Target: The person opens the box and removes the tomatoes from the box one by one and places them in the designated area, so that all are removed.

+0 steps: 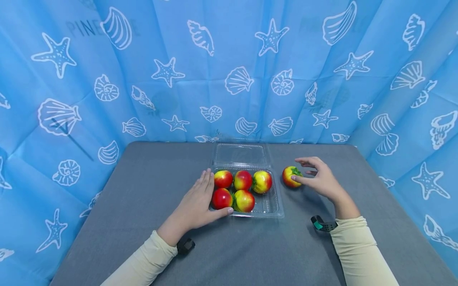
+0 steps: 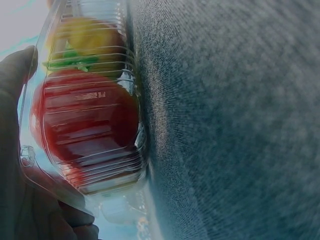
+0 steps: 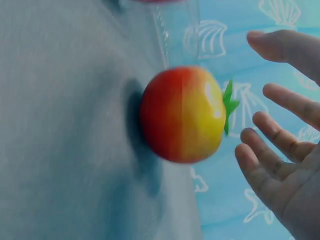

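Observation:
A clear plastic clamshell box (image 1: 273,204) lies with its lid back and holds several round red-and-yellow fruits (image 1: 243,180), three at the back and two in front. My left hand (image 1: 198,202) rests along the box's left side with straight fingers, its thumb over the front rim. The left wrist view shows a red fruit (image 2: 92,117) through the ribbed wall. Right of the box, a single red-and-yellow fruit (image 3: 182,115) with a green leafy top sits on the table. Just above that top, my right hand (image 1: 320,178) hovers with fingers spread, apart from the fruit in the right wrist view.
The box's transparent lid (image 1: 241,154) leans back toward the table's far edge. A grey cloth covers the table (image 1: 257,254). Behind it hangs a blue curtain (image 1: 222,51) printed with white shells and starfish. Each wrist wears a dark strap (image 1: 323,225).

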Action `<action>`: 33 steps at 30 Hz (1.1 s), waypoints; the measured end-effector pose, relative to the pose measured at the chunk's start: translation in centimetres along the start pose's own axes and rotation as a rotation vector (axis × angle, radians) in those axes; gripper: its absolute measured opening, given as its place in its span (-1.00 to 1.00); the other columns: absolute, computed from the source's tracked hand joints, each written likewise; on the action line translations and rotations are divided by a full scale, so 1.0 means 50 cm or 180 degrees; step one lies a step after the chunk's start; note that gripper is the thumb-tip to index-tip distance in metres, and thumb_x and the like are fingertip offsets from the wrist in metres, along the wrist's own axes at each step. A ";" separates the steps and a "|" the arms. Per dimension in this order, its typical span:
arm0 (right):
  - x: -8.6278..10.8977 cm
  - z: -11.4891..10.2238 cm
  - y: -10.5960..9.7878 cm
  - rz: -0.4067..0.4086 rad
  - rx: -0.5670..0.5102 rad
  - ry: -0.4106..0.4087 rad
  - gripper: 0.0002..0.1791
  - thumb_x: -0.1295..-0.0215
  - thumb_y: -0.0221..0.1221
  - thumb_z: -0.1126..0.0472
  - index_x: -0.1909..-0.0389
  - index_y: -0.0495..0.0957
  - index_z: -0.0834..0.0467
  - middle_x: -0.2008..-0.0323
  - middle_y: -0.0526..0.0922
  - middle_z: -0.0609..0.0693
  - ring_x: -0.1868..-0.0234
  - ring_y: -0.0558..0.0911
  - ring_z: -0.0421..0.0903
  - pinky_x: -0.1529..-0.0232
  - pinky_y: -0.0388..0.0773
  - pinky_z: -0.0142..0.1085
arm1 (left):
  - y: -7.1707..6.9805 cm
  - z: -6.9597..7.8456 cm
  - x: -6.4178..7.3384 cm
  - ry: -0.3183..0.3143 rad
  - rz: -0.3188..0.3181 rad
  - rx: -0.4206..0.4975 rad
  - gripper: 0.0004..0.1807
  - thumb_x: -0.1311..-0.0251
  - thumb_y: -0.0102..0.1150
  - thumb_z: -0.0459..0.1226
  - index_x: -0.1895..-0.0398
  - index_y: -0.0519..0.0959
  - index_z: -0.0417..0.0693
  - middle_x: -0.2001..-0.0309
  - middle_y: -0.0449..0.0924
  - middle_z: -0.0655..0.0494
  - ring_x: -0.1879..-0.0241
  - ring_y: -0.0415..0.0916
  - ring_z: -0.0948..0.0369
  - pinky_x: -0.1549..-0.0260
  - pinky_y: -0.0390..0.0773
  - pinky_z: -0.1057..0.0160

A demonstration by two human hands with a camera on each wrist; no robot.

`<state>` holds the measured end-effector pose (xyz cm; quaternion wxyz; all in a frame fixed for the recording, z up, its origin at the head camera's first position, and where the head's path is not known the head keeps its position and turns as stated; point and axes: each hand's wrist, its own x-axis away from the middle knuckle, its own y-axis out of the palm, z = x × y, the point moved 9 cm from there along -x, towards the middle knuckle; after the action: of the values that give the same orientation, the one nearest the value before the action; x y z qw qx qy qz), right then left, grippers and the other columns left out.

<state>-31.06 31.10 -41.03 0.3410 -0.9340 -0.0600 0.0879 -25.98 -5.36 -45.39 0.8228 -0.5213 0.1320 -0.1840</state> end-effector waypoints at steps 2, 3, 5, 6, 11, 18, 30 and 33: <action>0.001 -0.017 0.000 0.0073 0.0039 -0.0059 -0.39 -0.38 0.44 0.07 -0.38 0.53 0.16 -0.33 0.46 0.26 -0.36 0.48 0.25 -0.36 0.50 0.29 | 0.000 0.000 -0.001 0.0004 0.0000 -0.0012 0.35 -0.17 -0.04 0.61 -0.75 -0.16 -0.06 -0.77 -0.27 -0.01 -0.75 -0.26 -0.05 -0.63 0.10 -0.14; 0.001 -0.026 0.001 0.0096 0.0045 -0.0093 -0.40 -0.38 0.43 0.07 -0.36 0.54 0.15 -0.33 0.47 0.24 -0.34 0.49 0.21 -0.35 0.52 0.28 | 0.001 0.000 -0.001 0.0006 0.0001 -0.0019 0.35 -0.17 -0.05 0.61 -0.75 -0.16 -0.06 -0.77 -0.26 -0.01 -0.75 -0.25 -0.05 -0.63 0.10 -0.14; 0.001 -0.044 0.008 0.0108 0.0036 -0.0165 -0.45 -0.40 0.42 0.08 -0.34 0.56 0.15 -0.31 0.51 0.21 -0.31 0.50 0.16 -0.34 0.54 0.25 | 0.000 0.000 0.000 0.0013 0.0006 -0.0028 0.35 -0.17 -0.05 0.61 -0.75 -0.16 -0.06 -0.77 -0.26 -0.01 -0.75 -0.25 -0.05 -0.63 0.10 -0.14; 0.001 -0.053 0.012 0.0099 0.0015 -0.0208 -0.47 -0.41 0.41 0.09 -0.32 0.58 0.14 -0.30 0.52 0.18 -0.30 0.50 0.13 -0.33 0.55 0.25 | 0.000 0.001 0.000 0.0016 0.0006 -0.0033 0.35 -0.18 -0.05 0.61 -0.75 -0.16 -0.07 -0.77 -0.25 -0.01 -0.75 -0.25 -0.05 -0.63 0.11 -0.14; 0.001 -0.090 0.045 0.0005 -0.0058 -0.0385 -0.54 -0.39 0.42 0.14 -0.26 0.63 0.13 -0.25 0.59 0.12 -0.24 0.52 0.16 -0.29 0.60 0.23 | -0.002 0.002 0.002 0.0029 0.0009 -0.0046 0.34 -0.18 -0.05 0.61 -0.75 -0.15 -0.08 -0.77 -0.24 -0.02 -0.75 -0.24 -0.05 -0.64 0.10 -0.13; 0.004 -0.112 0.099 -0.0224 -0.0027 -0.0599 -0.48 -0.34 0.45 0.16 -0.29 0.63 0.16 -0.29 0.61 0.11 -0.23 0.57 0.25 -0.23 0.63 0.29 | -0.002 0.003 0.002 0.0039 0.0023 -0.0132 0.35 -0.18 -0.08 0.62 -0.75 -0.14 -0.09 -0.77 -0.23 -0.04 -0.75 -0.23 -0.06 -0.64 0.10 -0.11; 0.007 -0.129 0.142 -0.0417 -0.0028 -0.0875 -0.46 -0.31 0.47 0.21 -0.31 0.63 0.12 -0.32 0.63 0.11 -0.24 0.61 0.16 -0.19 0.66 0.18 | -0.005 0.008 0.004 0.0015 0.0033 -0.0280 0.33 -0.20 -0.07 0.60 -0.75 -0.13 -0.10 -0.76 -0.20 -0.06 -0.75 -0.20 -0.06 -0.65 0.10 -0.11; 0.006 -0.129 0.145 -0.0434 -0.0004 -0.0863 -0.44 -0.32 0.47 0.20 -0.33 0.62 0.12 -0.35 0.61 0.12 -0.27 0.60 0.15 -0.21 0.65 0.20 | -0.004 0.008 0.004 0.0011 0.0028 -0.0296 0.33 -0.20 -0.08 0.61 -0.75 -0.14 -0.10 -0.76 -0.21 -0.05 -0.75 -0.20 -0.06 -0.65 0.09 -0.11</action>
<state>-29.05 21.60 -40.91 0.3344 -0.9075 -0.1689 0.1898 -25.69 -5.20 -45.06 0.7982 -0.5581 0.1441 -0.1750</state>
